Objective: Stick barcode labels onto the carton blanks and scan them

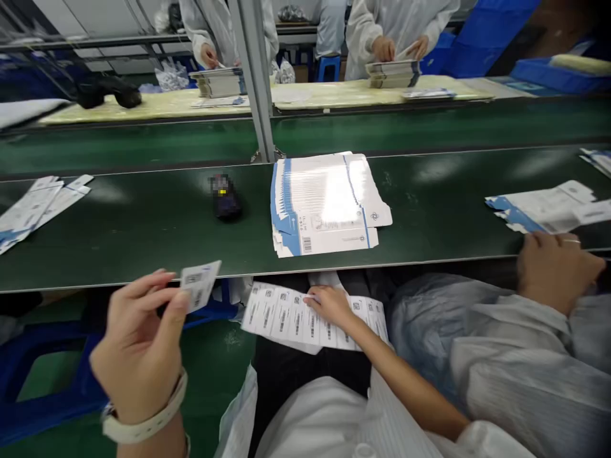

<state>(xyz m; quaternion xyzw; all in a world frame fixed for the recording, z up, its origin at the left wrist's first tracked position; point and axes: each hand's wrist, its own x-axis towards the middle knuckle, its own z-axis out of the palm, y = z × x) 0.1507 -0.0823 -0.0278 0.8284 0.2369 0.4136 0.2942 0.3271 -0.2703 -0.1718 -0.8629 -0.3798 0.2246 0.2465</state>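
My left hand point(147, 331) is raised at the left, in front of the bench edge. Between its thumb and fingers it pinches a small white label point(199, 284) with printed codes. My right hand point(330, 304) is closed on the upper part of a sheet of labels point(281, 318) lying across my lap. The sheet carries a row of printed barcodes and square codes. Beyond it on the green bench lies a fanned stack of flat white-and-blue cartons point(329, 203). Neither hand touches the cartons.
A dark handheld device point(226, 197) lies left of the cartons. More flat cartons lie at left point(33, 210) and right point(548, 207). At right, a co-worker's hand point(556, 270) is at the bench edge. A metal post point(258, 83) rises behind; a blue stool point(48, 375) stands lower left.
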